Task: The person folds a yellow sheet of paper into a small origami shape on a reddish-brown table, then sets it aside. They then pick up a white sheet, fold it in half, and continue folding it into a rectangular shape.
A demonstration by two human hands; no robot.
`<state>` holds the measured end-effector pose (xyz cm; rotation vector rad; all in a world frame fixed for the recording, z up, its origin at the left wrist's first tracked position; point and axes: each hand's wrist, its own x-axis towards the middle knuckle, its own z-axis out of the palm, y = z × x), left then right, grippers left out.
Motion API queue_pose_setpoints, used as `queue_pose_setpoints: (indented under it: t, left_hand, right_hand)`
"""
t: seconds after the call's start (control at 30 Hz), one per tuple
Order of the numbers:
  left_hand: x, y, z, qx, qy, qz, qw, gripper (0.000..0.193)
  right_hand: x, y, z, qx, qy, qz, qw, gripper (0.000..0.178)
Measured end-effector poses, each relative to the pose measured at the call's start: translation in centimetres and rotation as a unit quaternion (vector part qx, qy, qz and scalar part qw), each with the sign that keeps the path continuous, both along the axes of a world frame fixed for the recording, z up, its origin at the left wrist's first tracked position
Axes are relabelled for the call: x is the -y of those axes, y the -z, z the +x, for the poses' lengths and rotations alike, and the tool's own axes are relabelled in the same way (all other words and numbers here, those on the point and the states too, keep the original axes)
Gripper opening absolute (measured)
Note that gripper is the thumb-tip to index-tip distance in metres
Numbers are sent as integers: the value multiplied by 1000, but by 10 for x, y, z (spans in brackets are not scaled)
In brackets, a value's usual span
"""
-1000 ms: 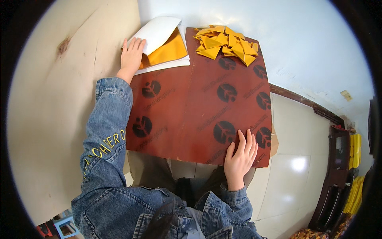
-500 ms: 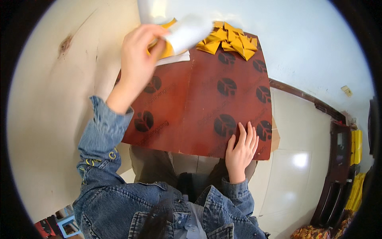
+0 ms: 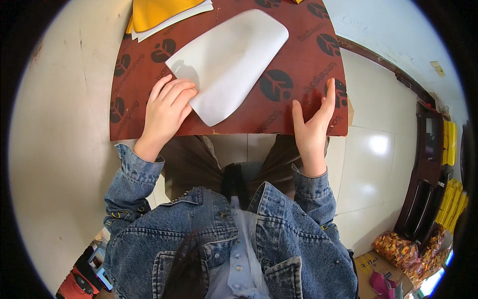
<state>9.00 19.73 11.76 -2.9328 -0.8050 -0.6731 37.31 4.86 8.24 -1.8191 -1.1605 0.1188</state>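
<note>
A white-faced sheet of paper (image 3: 234, 62) slants across the middle of the red-brown board (image 3: 219, 12), its lower edges curving. At its left edge is my left hand (image 3: 172, 104), fingers bent and fingertips on the paper; the thumb is mostly hidden. My right hand (image 3: 313, 124) is over the board's near right part, apart from the sheet. It is open, with the thumb spread away from the fingers, and nothing is in it. Beyond my left hand lies a stack of yellow sheets with white undersides (image 3: 162, 14) at the board's far left.
A pale wall (image 3: 59, 144) runs along the left. Tiled floor (image 3: 373, 174) stretches to the right of the board. Farther right stand a dark cabinet (image 3: 423, 194) and yellow bundles (image 3: 450, 199). Filled bags (image 3: 398, 249) and a cardboard box (image 3: 371, 269) are at the lower right.
My left hand has come nearer from the far stack with the sheet, which now lies white side up. My right hand has lifted and turned with thumb spread. The view has tilted nearer.
</note>
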Motion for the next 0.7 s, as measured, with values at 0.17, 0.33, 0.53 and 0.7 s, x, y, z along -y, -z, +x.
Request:
queue_pose_setpoints:
  t: [0.17,0.33,0.53,0.7]
  left_hand:
    - [-5,6,-4,27,1,-55,998,32]
    - [4,8,-7,94,-16,-121,988,35]
    - [7,10,-4,61,-86,-103,989,45]
    - [7,12,-1,78,-137,-137,978,36]
  right_hand:
    - [-15,-24,2,122,-137,-15,983,100]
    - [-34,-24,-6,130,-258,-65,955,103]
    - [-60,-9,8,170,-251,-15,953,115]
    - [-71,0,1,169,-202,29,964,119]
